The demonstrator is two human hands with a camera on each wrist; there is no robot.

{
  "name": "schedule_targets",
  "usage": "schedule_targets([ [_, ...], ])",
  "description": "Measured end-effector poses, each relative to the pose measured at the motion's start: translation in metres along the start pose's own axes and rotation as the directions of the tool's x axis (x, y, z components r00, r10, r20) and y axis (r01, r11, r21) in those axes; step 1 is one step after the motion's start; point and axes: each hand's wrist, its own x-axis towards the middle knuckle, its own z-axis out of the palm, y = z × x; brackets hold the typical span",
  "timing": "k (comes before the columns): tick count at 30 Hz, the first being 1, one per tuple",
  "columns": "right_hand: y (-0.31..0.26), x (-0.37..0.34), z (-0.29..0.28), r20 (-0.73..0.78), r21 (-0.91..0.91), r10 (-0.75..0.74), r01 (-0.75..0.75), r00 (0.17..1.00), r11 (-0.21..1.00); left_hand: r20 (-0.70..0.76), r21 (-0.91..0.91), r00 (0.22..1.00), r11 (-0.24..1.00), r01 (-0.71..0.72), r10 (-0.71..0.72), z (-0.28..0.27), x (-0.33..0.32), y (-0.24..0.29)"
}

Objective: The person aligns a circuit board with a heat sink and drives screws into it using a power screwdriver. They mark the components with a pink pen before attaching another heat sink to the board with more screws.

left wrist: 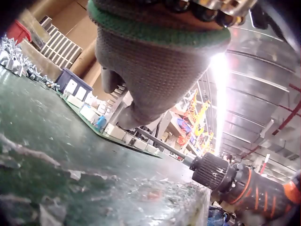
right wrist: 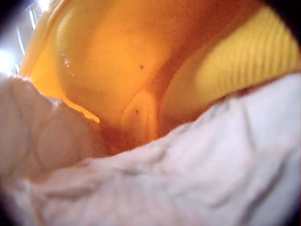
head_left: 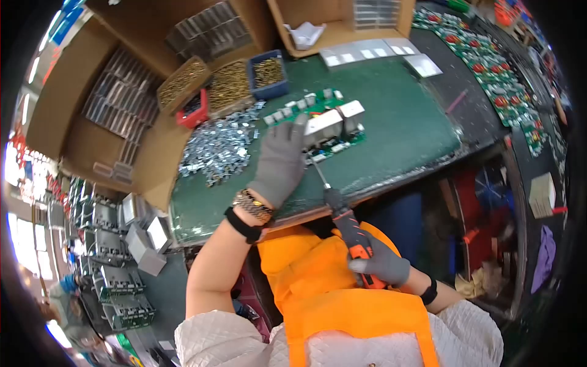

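Observation:
My gloved left hand [head_left: 281, 160] grips the near-left part of a green circuit board [head_left: 333, 148] that carries pale metal blocks [head_left: 324, 125]. In the left wrist view the left hand [left wrist: 148, 75] has its fingers curled down at the parts on the board [left wrist: 89, 123], their tips partly hidden. My gloved right hand [head_left: 384, 264] holds a black and orange power screwdriver [head_left: 350, 229] by its handle. Its thin bit [left wrist: 164, 147] reaches the board's near edge beside the left fingertips; the contact point is hidden. The right wrist view shows only cloth, not the hand.
Left of the board lie a pile of small metal pieces [head_left: 217, 147], a blue bin of brass-coloured parts [head_left: 268, 74] and a red bin [head_left: 193, 110]. Cardboard boxes [head_left: 67, 92] stand behind. White pieces [head_left: 367, 51] line the mat's far side; more boards [head_left: 489, 73] lie right.

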Motion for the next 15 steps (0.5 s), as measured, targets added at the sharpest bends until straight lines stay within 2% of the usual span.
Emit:
schedule_targets([
  [2, -0.001, 0.001, -0.002, 0.05, -0.018, 0.03, -0.029, 0.998, 0.999, -0.079, -0.028, 0.997, 1.0, -0.008, 0.006, 0.007, 0.0, -0.004],
  [5, -0.006, -0.001, 0.001, 0.031, -0.006, 0.076, -0.076, 0.997, 0.997, -0.09, -0.03, 0.996, 0.999, -0.011, 0.008, 0.009, 0.0, -0.005],
  [11, -0.007, -0.001, 0.005, -0.006, -0.072, 0.041, -0.041, 0.999, 0.997, -0.047, -0.036, 0.999, 0.999, -0.007, 0.005, 0.001, 0.001, -0.003],
  [15, -0.007, -0.001, 0.004, -0.014, -0.069, 0.047, -0.048, 0.999, 0.996, 0.008, -0.085, 0.995, 0.991, -0.1, 0.101, -0.006, 0.002, -0.01],
])
